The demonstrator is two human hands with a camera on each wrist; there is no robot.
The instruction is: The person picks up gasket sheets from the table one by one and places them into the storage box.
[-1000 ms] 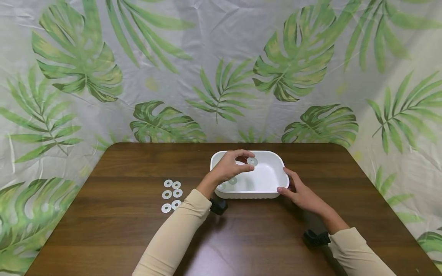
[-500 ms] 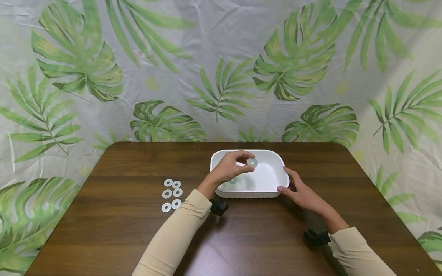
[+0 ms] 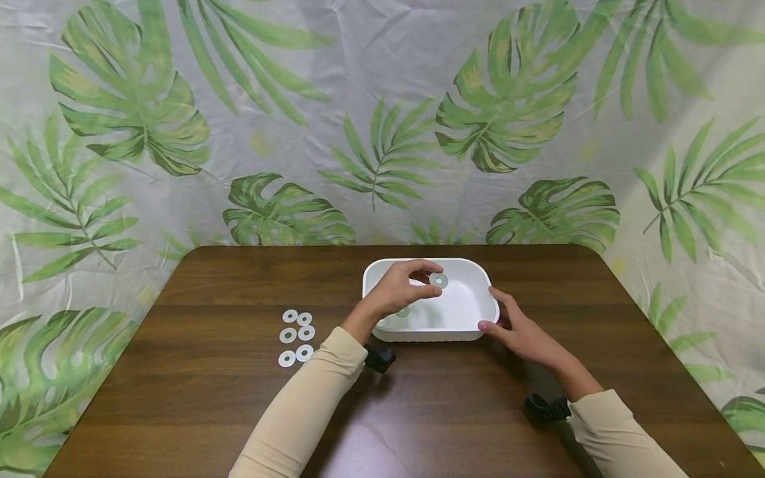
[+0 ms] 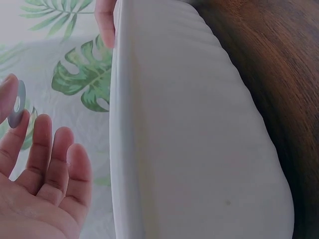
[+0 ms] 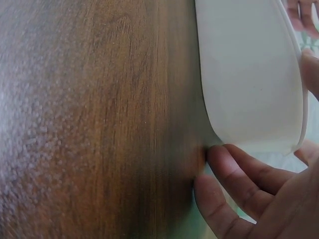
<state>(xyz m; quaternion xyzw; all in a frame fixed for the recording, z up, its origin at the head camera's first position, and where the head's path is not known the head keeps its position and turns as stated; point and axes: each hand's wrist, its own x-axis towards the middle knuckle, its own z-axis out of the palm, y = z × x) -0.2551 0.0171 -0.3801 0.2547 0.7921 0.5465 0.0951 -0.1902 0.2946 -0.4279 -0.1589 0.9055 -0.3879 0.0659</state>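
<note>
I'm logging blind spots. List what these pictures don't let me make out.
Head: how many discs lie in the dish; the left hand covers part of it.
Left wrist: the dish's inside, hidden by its wall; the left thumb, cut by the left edge.
Right wrist: the right hand, partly cut off by the right edge.

Three viewpoints, one above and two at the wrists, take in a white tub [image 3: 466,305].
The head view looks forward and down across a wooden table [image 3: 179,411] to a leaf-print backdrop [image 3: 406,66]; the left wrist view, turned on its side, faces the tub's outer wall [image 4: 194,114] up close beside the left hand [image 4: 45,186]; the right wrist view, also sideways, looks low along the table past the right hand [image 5: 269,194].
</note>
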